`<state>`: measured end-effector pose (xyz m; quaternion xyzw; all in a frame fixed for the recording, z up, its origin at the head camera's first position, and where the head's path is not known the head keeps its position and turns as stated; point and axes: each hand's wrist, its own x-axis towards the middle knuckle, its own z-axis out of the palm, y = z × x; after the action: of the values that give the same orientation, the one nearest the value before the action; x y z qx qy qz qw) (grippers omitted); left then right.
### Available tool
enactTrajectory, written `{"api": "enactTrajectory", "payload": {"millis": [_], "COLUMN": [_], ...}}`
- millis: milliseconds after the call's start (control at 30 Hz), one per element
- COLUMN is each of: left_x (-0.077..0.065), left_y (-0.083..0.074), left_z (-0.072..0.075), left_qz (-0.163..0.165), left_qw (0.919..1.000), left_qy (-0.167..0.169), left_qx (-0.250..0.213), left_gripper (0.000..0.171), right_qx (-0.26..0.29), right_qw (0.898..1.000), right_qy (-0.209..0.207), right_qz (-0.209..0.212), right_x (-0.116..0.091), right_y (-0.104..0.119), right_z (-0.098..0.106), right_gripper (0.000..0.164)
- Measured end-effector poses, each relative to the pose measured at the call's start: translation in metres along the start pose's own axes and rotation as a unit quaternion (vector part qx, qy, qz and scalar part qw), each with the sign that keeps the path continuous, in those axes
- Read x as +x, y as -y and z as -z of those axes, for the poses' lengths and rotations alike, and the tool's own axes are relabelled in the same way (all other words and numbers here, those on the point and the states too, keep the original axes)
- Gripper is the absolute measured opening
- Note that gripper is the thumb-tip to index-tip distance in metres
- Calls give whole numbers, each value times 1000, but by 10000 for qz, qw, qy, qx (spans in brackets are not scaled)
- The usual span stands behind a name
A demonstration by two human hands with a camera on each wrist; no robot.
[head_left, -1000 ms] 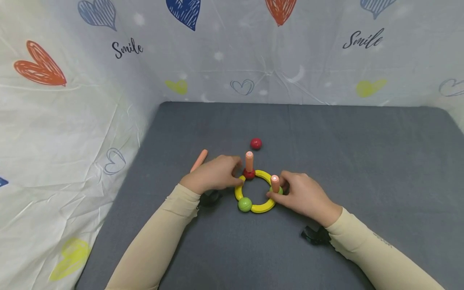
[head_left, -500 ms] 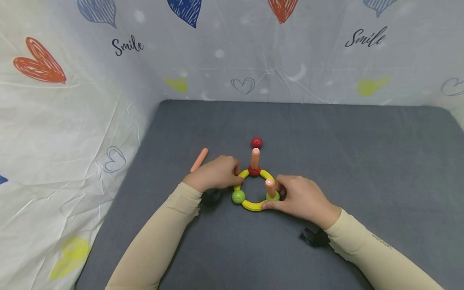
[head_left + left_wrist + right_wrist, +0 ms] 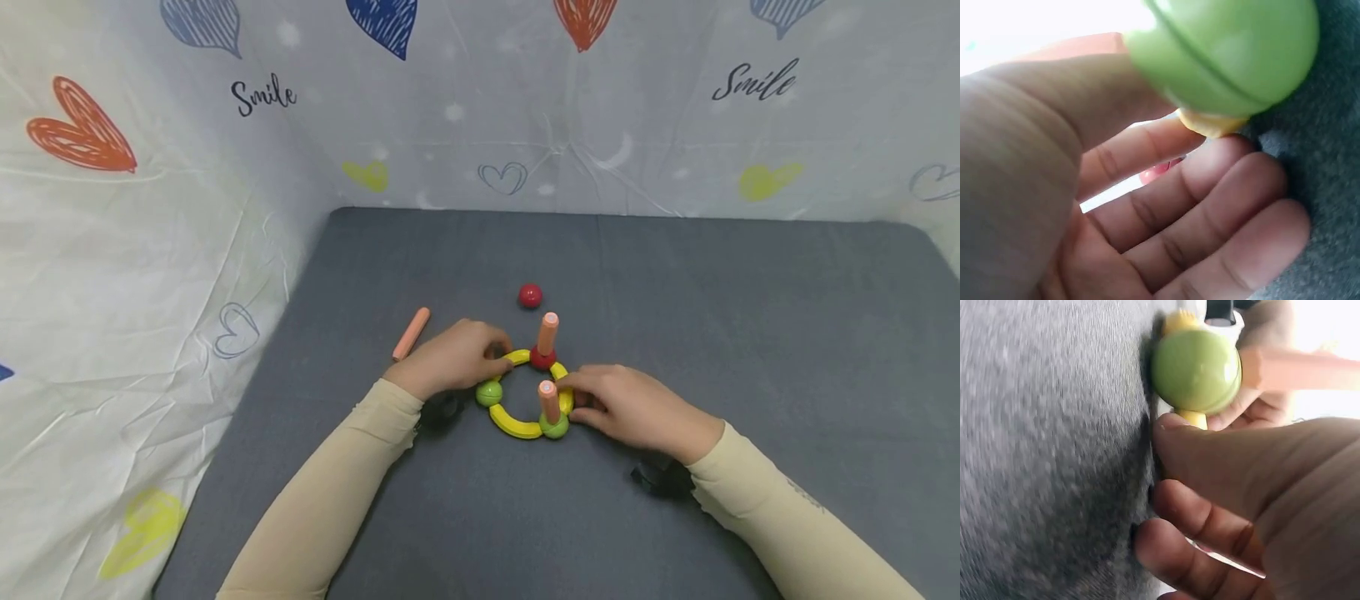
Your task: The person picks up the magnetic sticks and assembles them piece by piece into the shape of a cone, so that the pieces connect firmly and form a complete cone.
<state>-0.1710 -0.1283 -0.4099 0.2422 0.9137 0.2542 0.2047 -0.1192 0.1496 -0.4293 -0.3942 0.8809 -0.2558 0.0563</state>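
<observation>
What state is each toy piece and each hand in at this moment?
Yellow ring: flat on the mat, three balls joining its arcs.
Far peg: upright on the ring's red ball.
Near peg: upright on a green ball.
Loose peg: lying flat.
Loose red ball: apart, untouched.
Left hand: gripping the ring.
Right hand: gripping the ring.

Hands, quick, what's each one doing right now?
Left hand: grips the yellow ring beside a green ball.
Right hand: grips the ring's other side.
</observation>
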Motion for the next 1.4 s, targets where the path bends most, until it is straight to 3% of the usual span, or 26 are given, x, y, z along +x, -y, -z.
{"api": "enactTrajectory", "payload": {"millis": [133, 233, 300, 400, 467, 567, 700, 833, 1000, 1167, 1300, 1400], "left_x": [2, -1, -6, -15, -19, -25, -28, -25, -19, -18, -21, -23], "left_y": [0, 2, 7, 16, 21, 26, 27, 24, 17, 6, -3, -10], "left_z": [2, 8, 14, 24, 27, 33, 37, 35, 31, 29, 30, 32], "left_qz": [-36, 166, 417, 937, 1298, 1883, 2246, 2060, 1590, 870, 395, 93], "left_qw": [10000, 9965, 9855, 9570, 9439, 9370, 9431, 9524, 9678, 9824, 9876, 9857], "left_qy": [-52, -586, -1100, -1722, -1861, -1758, -1333, -1145, -1254, -1504, -1506, -1524], "left_qx": [12, 575, 1222, 2139, 2401, 2359, 2057, 1932, 1495, 682, -185, -709], "left_gripper": [21, 25, 27, 29, 26, 18, 19, 28, 30, 19, 11, 10], "right_qx": [-44, -34, -10, 37, 49, 61, 101, 151, 112, 91, 82, 85], "right_qw": [10000, 10000, 10000, 10000, 9999, 9999, 9999, 9998, 9999, 9998, 9997, 9996], "right_qy": [-49, -53, -51, -78, -91, -93, -42, 22, -24, -24, 17, 50], "right_qz": [17, -15, -5, 51, 53, 63, 16, -87, -129, -154, -216, -261], "right_x": [-4, -4, -2, 1, 1, 2, 3, 3, 3, 3, 4, 4], "right_y": [-3, -3, -3, -2, -2, -1, 0, 1, 1, 2, 3, 3], "right_z": [2, 1, 0, -2, -3, -2, -2, -3, -5, -5, -6, -6], "right_gripper": [30, 30, 31, 31, 31, 30, 27, 25, 23, 19, 17, 17]}}
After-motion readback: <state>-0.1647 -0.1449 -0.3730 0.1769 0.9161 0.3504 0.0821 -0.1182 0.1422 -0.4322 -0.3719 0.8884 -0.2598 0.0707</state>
